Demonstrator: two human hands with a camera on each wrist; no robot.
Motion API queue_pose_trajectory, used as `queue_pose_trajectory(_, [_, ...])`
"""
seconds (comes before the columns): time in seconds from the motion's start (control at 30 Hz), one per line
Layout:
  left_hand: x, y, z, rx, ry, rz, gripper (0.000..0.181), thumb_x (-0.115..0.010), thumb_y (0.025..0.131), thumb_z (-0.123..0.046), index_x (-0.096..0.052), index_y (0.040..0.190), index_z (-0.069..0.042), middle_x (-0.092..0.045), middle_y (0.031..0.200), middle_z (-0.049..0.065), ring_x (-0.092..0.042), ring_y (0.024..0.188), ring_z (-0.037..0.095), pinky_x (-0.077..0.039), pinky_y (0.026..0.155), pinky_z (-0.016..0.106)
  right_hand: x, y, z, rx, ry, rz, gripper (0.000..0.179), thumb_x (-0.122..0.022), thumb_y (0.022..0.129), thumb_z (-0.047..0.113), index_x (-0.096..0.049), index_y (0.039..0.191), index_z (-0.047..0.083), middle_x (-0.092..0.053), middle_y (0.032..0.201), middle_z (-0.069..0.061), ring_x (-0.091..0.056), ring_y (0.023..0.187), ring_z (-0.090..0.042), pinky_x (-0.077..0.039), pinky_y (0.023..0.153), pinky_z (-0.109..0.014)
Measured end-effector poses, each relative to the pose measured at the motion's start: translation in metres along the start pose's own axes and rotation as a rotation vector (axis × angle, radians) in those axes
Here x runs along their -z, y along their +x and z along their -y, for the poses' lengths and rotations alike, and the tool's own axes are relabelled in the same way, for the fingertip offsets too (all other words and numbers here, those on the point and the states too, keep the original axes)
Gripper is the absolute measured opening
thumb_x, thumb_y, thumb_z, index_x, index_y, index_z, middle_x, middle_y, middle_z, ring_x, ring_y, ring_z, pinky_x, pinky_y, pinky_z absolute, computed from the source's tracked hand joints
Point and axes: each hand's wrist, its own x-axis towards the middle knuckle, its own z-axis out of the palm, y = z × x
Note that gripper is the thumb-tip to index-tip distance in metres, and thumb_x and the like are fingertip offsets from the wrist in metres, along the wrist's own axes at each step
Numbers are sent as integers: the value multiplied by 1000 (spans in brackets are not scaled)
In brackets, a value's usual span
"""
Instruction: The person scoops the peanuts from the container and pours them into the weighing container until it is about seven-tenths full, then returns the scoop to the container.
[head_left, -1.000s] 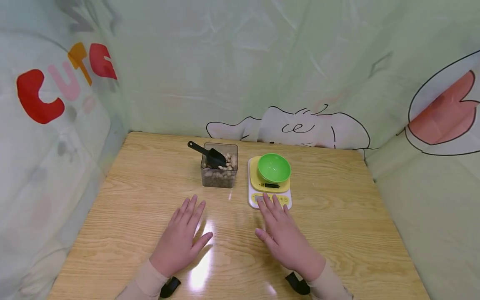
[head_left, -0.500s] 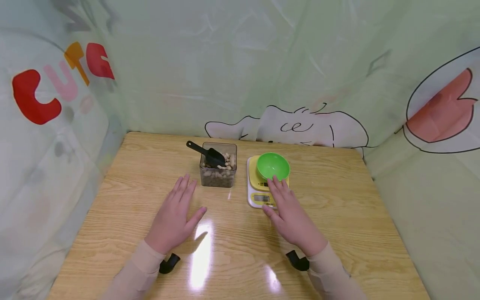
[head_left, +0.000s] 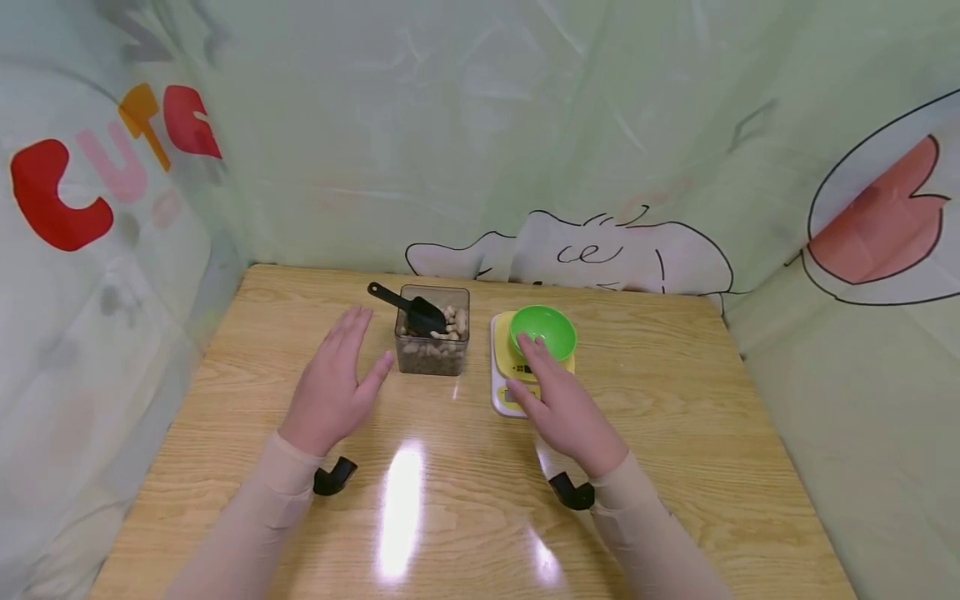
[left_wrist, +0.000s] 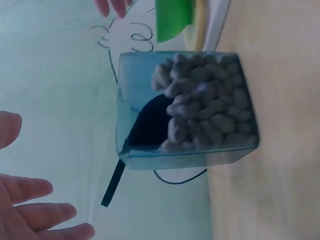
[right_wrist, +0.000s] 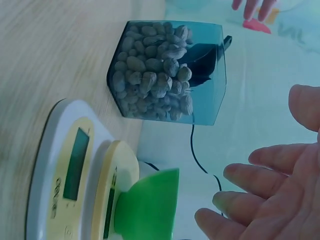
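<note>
A clear, smoky square container (head_left: 431, 358) of peanuts in their shells (left_wrist: 210, 100) stands near the table's back edge. In it lies a black scoop (head_left: 424, 317), its handle jutting over the left rim. My left hand (head_left: 326, 387), fingers straight, hovers just left of and in front of the container, holding nothing. To the right a green bowl (head_left: 553, 329) sits on a yellow and white kitchen scale (right_wrist: 75, 165). My right hand (head_left: 566, 408) hangs over the scale's front, its straight fingertips overlapping the bowl in the head view; the right wrist view shows it apart from the bowl.
The wooden table (head_left: 465, 500) ends at a pale green printed cloth (head_left: 450, 150) behind and at both sides. Black straps show at the left wrist (head_left: 335, 476) and right wrist (head_left: 572, 492). Bright glare lies on the table's front half.
Both hands have moved forward over the table, the left up beside the container, the right over the scale and the bowl's near rim. Container, scoop, bowl and scale have stayed in place.
</note>
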Motion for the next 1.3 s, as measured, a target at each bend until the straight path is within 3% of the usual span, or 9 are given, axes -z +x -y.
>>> queue_pose_trajectory(0.17, [5,20,1,48,-38,-18,66,-57,112,-35,-37,164,1,-38,171,23,-40,158,45,-36,127,64,2,19,5,-17,62,6,68,-50,114,44,-29,171,13,-32,177,-12,-27,165,-37,-29,132,-60])
queue_pose_trajectory(0.3, [6,37,4,96,-68,-18,65,-55,113,-37,-39,164,-2,-41,170,22,-42,157,45,-36,127,63,0,34,7,-58,158,-3,64,-50,114,47,-36,169,16,-39,174,-7,-43,157,-39,-39,127,-58])
queue_pose_trajectory(0.47, [7,57,12,194,-114,-12,63,-53,113,-40,-42,163,-3,-49,165,21,-50,151,44,-43,121,62,-8,51,10,-76,281,-77,56,-57,113,38,-48,162,13,-54,164,-7,-58,146,-37,-49,120,-53])
queue_pose_trajectory(0.63, [5,72,19,291,-154,-6,61,-52,113,-41,-46,161,-4,-56,158,20,-60,137,42,-53,109,62,-18,64,16,-74,302,-153,47,-64,110,29,-59,153,10,-67,149,-11,-65,138,-31,-55,113,-49])
queue_pose_trajectory(0.97, [1,86,27,346,-150,21,61,-51,112,-45,-51,157,-5,-66,136,19,-68,113,37,-56,93,56,-29,82,22,-184,377,-226,37,-66,108,28,-69,138,8,-75,121,-10,-71,112,-29,-62,95,-44])
queue_pose_trajectory(1.17, [1,90,27,353,-142,34,61,-51,112,-47,-53,155,-4,-67,123,17,-68,105,36,-55,89,52,-35,91,25,-254,574,-229,28,-66,108,23,-70,127,3,-72,108,-17,-75,101,-42,-65,89,-56])
queue_pose_trajectory(1.3, [2,93,26,350,-140,47,61,-51,112,-47,-54,154,-4,-68,124,18,-67,106,36,-56,89,52,-41,96,25,-277,604,-254,23,-70,105,22,-70,119,4,-72,97,-14,-76,90,-45,-65,85,-59])
